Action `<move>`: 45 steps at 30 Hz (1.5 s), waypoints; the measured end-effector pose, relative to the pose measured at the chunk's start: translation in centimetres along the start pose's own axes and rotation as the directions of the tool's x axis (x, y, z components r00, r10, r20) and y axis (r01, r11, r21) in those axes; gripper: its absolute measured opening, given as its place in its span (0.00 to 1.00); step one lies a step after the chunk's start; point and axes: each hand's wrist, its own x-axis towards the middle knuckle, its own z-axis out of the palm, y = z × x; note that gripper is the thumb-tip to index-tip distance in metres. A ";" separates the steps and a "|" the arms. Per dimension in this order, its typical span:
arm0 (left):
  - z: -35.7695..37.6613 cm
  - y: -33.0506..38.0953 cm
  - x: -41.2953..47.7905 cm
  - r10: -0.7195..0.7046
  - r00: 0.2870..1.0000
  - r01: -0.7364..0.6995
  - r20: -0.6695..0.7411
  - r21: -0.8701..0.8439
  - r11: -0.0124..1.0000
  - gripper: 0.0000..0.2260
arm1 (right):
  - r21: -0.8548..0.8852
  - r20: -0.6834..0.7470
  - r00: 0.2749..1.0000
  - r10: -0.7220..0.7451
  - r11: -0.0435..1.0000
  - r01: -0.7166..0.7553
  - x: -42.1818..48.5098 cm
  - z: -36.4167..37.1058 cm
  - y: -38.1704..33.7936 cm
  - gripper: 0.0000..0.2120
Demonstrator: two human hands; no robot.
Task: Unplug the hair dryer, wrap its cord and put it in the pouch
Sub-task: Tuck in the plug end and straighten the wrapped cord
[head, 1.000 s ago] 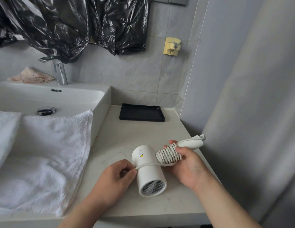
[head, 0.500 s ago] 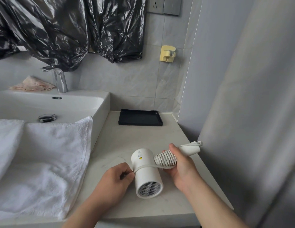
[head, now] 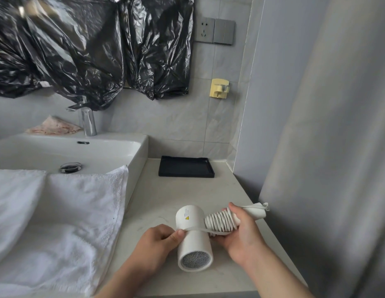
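A white hair dryer (head: pixel 192 239) lies over the beige counter (head: pixel 176 196), its grille end towards me. Its flat white cord (head: pixel 219 221) is wound in many tight turns around the handle. My right hand (head: pixel 243 235) grips the handle over the wound cord. The handle's end sticks out past my fingers to the right. My left hand (head: pixel 159 241) pinches the loose stretch of cord against the left side of the barrel, and that stretch runs taut across the barrel to the handle. No pouch is in view.
A black tray (head: pixel 186 166) sits at the back of the counter. A white sink (head: pixel 135 151) with a white towel (head: pixel 65 211) draped over it is at left. The wall carries a grey socket (head: pixel 203 30), a yellow holder (head: pixel 219 88) and black plastic bags (head: pixel 97 50). A grey curtain (head: pixel 327 147) hangs right.
The view has tilted upward, bringing the wall socket into view. My hands and the dryer hold nearly the same pose, the cord still pulled taut across the barrel.
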 end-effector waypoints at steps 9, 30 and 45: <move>0.4 1.9 -0.9 0.019 0.998 0.023 0.064 -0.587 0.809 0.11 | 0.079 0.016 0.999 -0.049 0.996 0.048 -1.8 0.9 -1.5 0.08; 0.4 4.3 3.5 0.210 0.944 0.120 0.253 -0.859 0.498 0.38 | -0.509 0.252 0.965 0.067 0.858 0.073 2.1 5.2 -5.2 0.16; -5.1 12.9 14.2 -0.023 0.996 0.082 0.092 -0.722 0.687 0.26 | -0.722 0.255 0.964 0.082 0.679 0.133 9.3 15.3 -13.6 0.26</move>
